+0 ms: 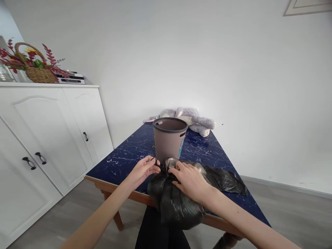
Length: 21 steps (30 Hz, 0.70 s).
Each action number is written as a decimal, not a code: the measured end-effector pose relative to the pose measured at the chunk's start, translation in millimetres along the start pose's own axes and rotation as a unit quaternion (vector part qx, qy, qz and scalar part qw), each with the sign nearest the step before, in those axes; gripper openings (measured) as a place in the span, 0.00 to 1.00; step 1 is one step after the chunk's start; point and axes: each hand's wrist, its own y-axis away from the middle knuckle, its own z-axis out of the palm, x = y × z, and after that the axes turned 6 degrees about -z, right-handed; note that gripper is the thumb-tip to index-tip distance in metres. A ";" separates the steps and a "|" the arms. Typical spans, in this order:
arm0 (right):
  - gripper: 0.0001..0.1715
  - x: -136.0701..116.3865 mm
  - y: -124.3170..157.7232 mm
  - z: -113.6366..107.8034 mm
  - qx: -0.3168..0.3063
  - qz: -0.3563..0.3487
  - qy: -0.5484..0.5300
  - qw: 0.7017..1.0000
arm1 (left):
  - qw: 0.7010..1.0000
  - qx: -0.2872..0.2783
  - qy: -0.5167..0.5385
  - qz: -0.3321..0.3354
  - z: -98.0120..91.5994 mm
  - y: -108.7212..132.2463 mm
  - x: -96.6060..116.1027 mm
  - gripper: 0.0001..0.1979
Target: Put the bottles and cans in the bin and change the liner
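A full black garbage bag hangs over the table's front edge, its gathered neck lying on the tabletop. My left hand pinches a strand of black plastic at the left of that neck. Curled over the neck from the right, my right hand grips the bag, with some fingertips hidden. Just beyond its fingers is a round silvery rim; I cannot make out what it belongs to. Behind both hands stands an upright brown-grey trash can with a dark rim and side slots.
Crumpled black plastic lies on the right of the blue marbled table. A grey plush toy rests against the wall behind the can. On the left, a white cabinet holds a flower basket.
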 end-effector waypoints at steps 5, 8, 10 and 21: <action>0.04 3.6 -10.2 6.1 -0.001 -0.020 0.030 0.999 | 0.999 0.002 -0.031 -0.016 -19.8 11.0 -5.0 0.18; 0.06 10.1 3.6 9.1 0.047 -0.036 0.030 0.998 | 0.998 0.009 -0.057 -0.031 -44.6 14.1 -12.1 0.22; 0.09 16.2 18.6 6.3 0.090 -0.045 0.024 0.995 | 0.993 0.056 -0.101 -0.026 -63.6 11.4 -19.7 0.23; 0.16 140.5 75.8 -65.8 0.226 0.117 -0.086 0.963 | 0.954 0.152 -0.253 0.043 -91.0 -12.9 -43.0 0.29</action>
